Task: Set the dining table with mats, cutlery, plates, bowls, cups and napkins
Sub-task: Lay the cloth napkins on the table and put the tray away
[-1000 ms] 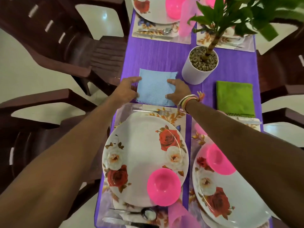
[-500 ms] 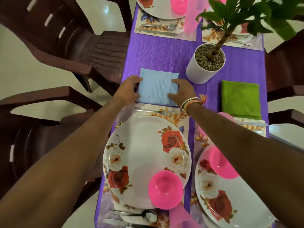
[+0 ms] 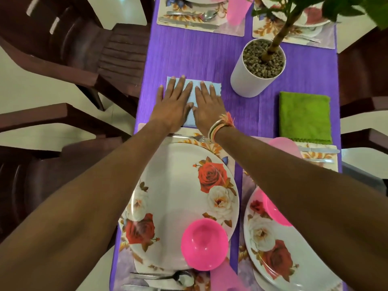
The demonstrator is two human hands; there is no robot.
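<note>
**Pressing a blue napkin flat beyond the near place setting**

The left hand point(image 3: 174, 101) and right hand point(image 3: 206, 106) are lying palm-down side by side on the blue napkin point(image 3: 189, 118). All the fingers point(image 3: 180, 87) are stretched straight and slightly spread, gripping nothing. The napkin is resting on the purple tablecloth point(image 3: 189, 57), just beyond the far edge of the floral mat point(image 3: 230, 162) that is carrying the rose-patterned plate point(image 3: 178, 196) and pink bowl point(image 3: 204, 244). It is sitting underneath the hands: its far edge is showing just past most of the fingertips, its right corner is peeking out beside the right hand, and a strip is showing between the thumbs. The left hand's outermost finger is lying off the napkin, on the cloth.

Judged by its look, the napkin is light, soft and limp (a thin cloth or paper square, which of the two cannot be told). It is likely sliding and wrinkling easily on the cloth, so flat pressure is suiting it better than a pinch. For lifting, a free corner or edge is offering the best hold. A green napkin point(image 3: 305, 116) is lying well apart to the right, past the white plant pot point(image 3: 252, 80).
</note>
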